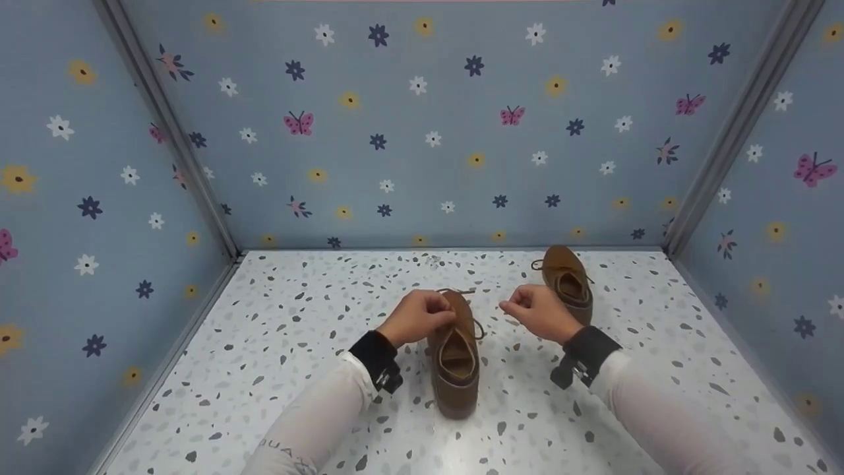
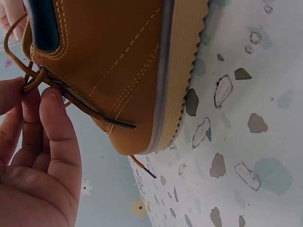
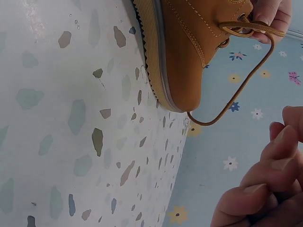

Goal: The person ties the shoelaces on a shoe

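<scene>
Floral blue walls (image 1: 455, 86) at 9, 12 and 3 o'clock of the head view; below them, a white surface (image 1: 297, 290) flecked with grey; white sleeves (image 1: 316, 412) in from 7 and 4 o'clock; near brown shoe (image 1: 456, 398) upright on the surface, between 5 and 6 o'clock of the view's middle, toe to 12; far brown shoe (image 1: 560, 257) upright at 2 o'clock from it, toe nearer 11; right hand (image 1: 541, 311) between the two, at about 8 o'clock of the far one, fingers curled in, thumb near the forefinger; left hand (image 1: 417, 316) at 10 to 11 o'clock of the near one's middle, thumb and forefinger pinching the brown lace (image 2: 101, 117) close to the ankle opening; black wristbands (image 1: 374, 353) on both wrists; dark tips on the lace, one stretch of it past the toe at 12, a loop out between 1 and 2.
</scene>
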Available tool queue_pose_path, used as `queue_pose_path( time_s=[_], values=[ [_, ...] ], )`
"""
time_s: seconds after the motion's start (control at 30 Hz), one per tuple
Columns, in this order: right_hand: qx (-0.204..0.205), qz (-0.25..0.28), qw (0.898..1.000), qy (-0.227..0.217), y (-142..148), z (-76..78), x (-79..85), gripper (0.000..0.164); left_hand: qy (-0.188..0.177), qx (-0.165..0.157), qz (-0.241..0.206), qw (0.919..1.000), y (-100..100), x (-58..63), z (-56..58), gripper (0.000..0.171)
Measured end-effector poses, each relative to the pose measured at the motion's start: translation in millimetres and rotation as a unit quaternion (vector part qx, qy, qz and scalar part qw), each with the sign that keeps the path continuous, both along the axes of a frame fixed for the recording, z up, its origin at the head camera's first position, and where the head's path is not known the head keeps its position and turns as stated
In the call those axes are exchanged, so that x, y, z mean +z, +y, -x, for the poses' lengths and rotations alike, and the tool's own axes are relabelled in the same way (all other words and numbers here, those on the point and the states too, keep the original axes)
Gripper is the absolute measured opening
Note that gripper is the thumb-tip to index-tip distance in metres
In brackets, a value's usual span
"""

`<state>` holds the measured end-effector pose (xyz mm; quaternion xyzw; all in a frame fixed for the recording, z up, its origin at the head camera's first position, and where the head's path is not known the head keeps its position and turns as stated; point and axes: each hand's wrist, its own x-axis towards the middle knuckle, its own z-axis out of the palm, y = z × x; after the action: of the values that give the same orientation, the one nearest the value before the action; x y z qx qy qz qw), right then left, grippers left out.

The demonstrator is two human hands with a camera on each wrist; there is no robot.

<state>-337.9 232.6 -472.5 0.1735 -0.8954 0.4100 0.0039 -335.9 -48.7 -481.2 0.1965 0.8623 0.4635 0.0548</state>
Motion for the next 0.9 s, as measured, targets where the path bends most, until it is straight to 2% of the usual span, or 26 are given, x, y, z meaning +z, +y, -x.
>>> queue_pose_path(
  time_s=[0.17, 0.47, 0.7, 0.9],
  values=[
    [0.000, -0.008, 1.000, -0.011, -1.0, 1.5, -1.9, 0.028, -0.003, 0.004, 0.000, 1.0000, -0.6, -0.6, 0.8, 0.005],
    [-0.002, -0.020, 1.000, -0.004, -3.0, 1.9, -2.9, 0.023, -0.003, 0.010, 0.007, 0.9999, -0.8, 1.8, -1.5, 0.006],
    [-0.003, -0.030, 1.000, -0.002, -3.2, 2.5, -3.4, 0.023, 0.012, 0.012, 0.008, 0.9998, 0.2, 3.5, -4.9, 0.005],
    [0.012, -0.023, 1.000, -0.003, -3.4, 2.2, -4.7, 0.022, 0.015, 0.015, -0.004, 0.9998, -1.0, 0.6, -8.7, 0.005]
  ],
)
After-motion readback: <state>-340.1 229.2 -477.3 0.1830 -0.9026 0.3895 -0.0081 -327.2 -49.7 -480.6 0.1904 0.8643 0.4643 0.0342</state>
